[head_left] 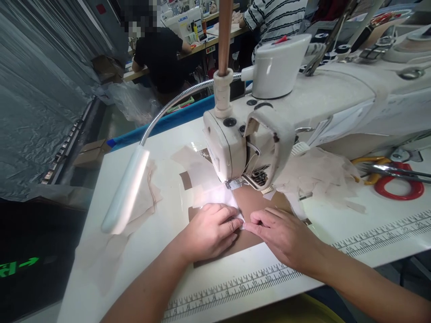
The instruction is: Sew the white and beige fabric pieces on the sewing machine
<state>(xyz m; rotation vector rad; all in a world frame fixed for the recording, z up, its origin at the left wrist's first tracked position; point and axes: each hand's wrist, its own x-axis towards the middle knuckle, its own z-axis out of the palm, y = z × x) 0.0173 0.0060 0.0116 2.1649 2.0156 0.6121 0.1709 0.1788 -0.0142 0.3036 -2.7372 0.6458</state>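
Note:
Under the needle area of a white sewing machine (225,143) lies thin white fabric (215,195) on a brown sheet (251,202). My left hand (210,231) rests on the fabric, its thumb and fingers pressed together at the fabric's edge. Close by on the right, my right hand (283,235) pinches the same edge, with its index fingertip almost touching my left thumb. Both hands are just in front of the presser foot (233,183).
A lit lamp (126,190) hangs at the left over pale fabric pieces (148,197). Sheer scraps (319,172), red-handled scissors (399,194) and yellow handles lie right. Rulers (235,289) line the front edge. Two people sit at the back.

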